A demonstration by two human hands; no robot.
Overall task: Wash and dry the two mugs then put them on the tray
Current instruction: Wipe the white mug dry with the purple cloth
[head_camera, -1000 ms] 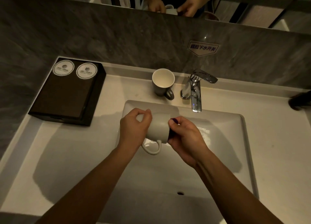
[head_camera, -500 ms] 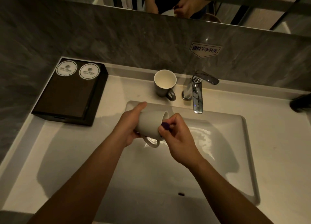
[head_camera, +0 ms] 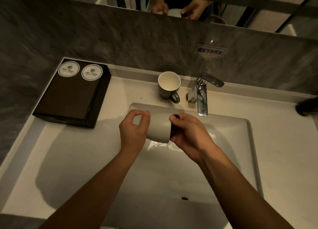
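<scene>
Over the white basin (head_camera: 232,159) I hold a pale grey mug (head_camera: 159,128) on its side, mouth to the right. My left hand (head_camera: 133,132) grips its base end, thumb and fingers curled round it. My right hand (head_camera: 189,134) holds the rim, thumb on the outside and fingers reaching inside. The mug's handle is hidden. A second mug (head_camera: 168,87), dark outside and white inside, stands upright on the counter behind the basin, left of the tap. A dark tray (head_camera: 68,97) lies at the back left.
A chrome tap (head_camera: 202,94) stands behind the basin, no water running. Two round paper coasters (head_camera: 80,71) lie on the tray's far end. A dark object (head_camera: 308,105) sits at the right counter edge. The stone wall and mirror rise behind.
The mug has turned in my hands: its handle, seen hanging below before, is now out of sight. My hands shifted slightly along the mug.
</scene>
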